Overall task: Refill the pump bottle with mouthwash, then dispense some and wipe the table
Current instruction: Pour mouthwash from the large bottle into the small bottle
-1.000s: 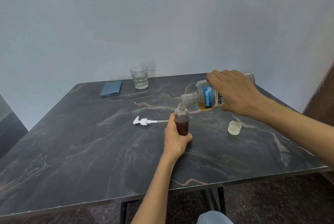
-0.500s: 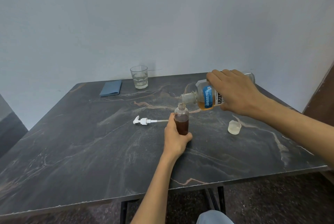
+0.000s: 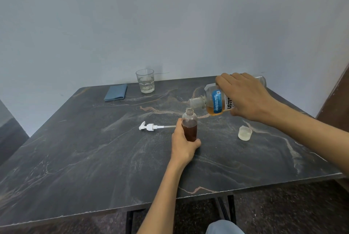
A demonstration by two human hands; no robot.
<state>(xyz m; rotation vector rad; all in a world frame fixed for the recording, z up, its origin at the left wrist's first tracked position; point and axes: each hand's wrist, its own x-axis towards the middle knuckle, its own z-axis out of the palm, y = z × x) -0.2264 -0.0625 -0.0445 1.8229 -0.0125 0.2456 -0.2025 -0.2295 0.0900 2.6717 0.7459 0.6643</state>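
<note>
A pale wall backs a dark, veined stone table that fills most of the room in view. Near its middle the left hand wraps around the lower half of the small pump bottle, which stands upright on the table with its neck open and brown liquid risen nearly to the shoulder. The right hand grips the mouthwash bottle from above, holding it tipped almost flat, long axis running right to left, its open mouth just above and slightly right of the small bottle's neck. Whether a stream is falling between them I cannot tell. Everything turns on that mouth-over-neck line; with so little room left, I'd judge the pour should soon be eased upright.

The white pump head lies on its side just left of the left hand, tube pointing toward it. The mouthwash cap sits to the right, under the right forearm. A folded blue cloth and a drinking glass wait at the far edge, well apart from the pour.
</note>
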